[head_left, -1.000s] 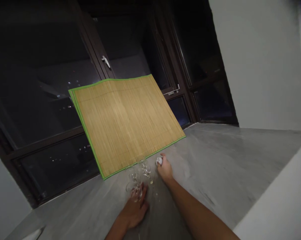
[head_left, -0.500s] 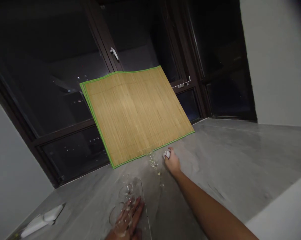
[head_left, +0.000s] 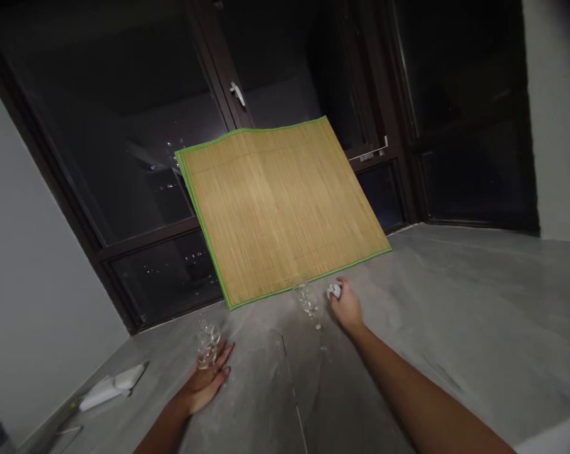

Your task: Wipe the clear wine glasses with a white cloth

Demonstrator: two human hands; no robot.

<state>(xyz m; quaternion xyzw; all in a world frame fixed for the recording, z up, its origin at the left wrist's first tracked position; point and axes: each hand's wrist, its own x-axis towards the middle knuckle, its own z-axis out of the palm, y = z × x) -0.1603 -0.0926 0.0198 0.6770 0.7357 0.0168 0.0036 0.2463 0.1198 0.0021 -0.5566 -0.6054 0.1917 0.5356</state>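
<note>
My left hand (head_left: 209, 378) rests on the grey counter (head_left: 431, 315) with its fingers round the base of a clear stemmed glass (head_left: 207, 340) that stands upright. A second clear glass (head_left: 306, 299) stands further back, just in front of the bamboo mat (head_left: 280, 208). My right hand (head_left: 345, 307) lies to the right of that glass, closed round a small white crumpled thing (head_left: 334, 291). The bamboo mat has a green border and leans against the dark window.
Dark window panes with a handle (head_left: 238, 94) fill the back. White walls close the left and right sides. A white flat object (head_left: 106, 391) lies at the counter's left end. A seam (head_left: 292, 391) runs across the counter between my arms.
My left hand has carried one glass leftward, away from the other glass, and set it upright on the counter. My right hand has stayed by the mat's lower edge.
</note>
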